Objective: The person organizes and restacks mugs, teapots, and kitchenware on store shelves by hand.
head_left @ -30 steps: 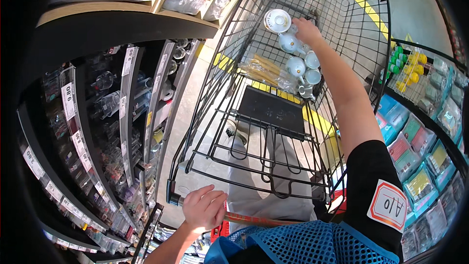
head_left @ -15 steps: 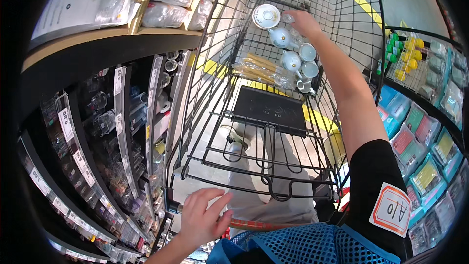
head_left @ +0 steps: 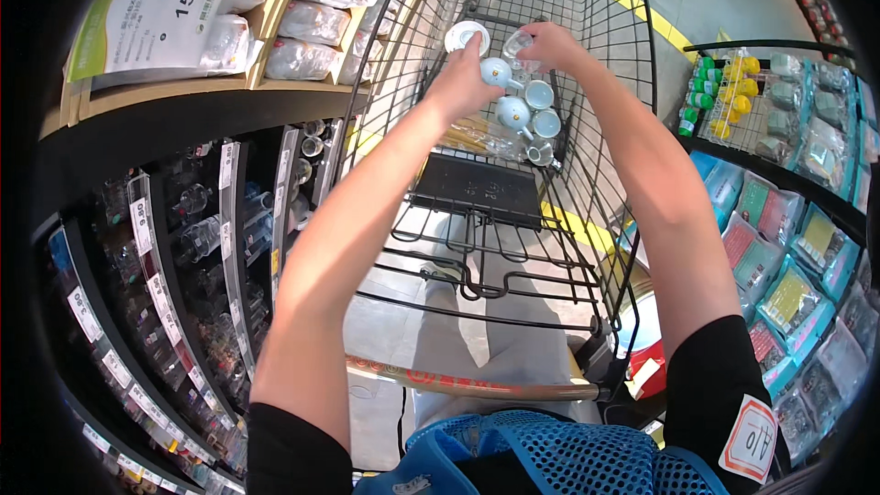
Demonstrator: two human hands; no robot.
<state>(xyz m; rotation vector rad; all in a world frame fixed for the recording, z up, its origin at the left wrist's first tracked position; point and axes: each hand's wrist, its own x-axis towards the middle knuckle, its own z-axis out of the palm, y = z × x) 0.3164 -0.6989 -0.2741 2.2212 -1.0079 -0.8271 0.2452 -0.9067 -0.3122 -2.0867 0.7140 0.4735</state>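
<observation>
My right hand (head_left: 552, 48) has its fingers closed around a clear glass (head_left: 517, 44) inside the black wire shopping cart (head_left: 612, 133). Beside it, my left hand (head_left: 458, 84) reaches in with thumb and fingers apart, next to a pale blue teapot-like vessel (head_left: 496, 71) and a round white dish (head_left: 469, 35). A second pale blue vessel with a spout (head_left: 513, 113) sits nearer to me. Pale cups (head_left: 539, 94) stand to its right, and a small cup (head_left: 539, 154) lies in front of them. Wooden sticks in clear wrap (head_left: 472, 136) lie at the left, partly hidden by my left arm.
A black flap (head_left: 478, 191) and wire bars lie at the cart's near end, above its handle (head_left: 477, 390). Shelves of glassware (head_left: 197, 234) line the left side, with wrapped goods (head_left: 316, 23) above. Packaged goods (head_left: 779, 284) hang on the right.
My left hand has moved from near the cart handle into the basket, beside the dish and vessel. The right hand still grips the glass. The cart now appears farther left in view.
</observation>
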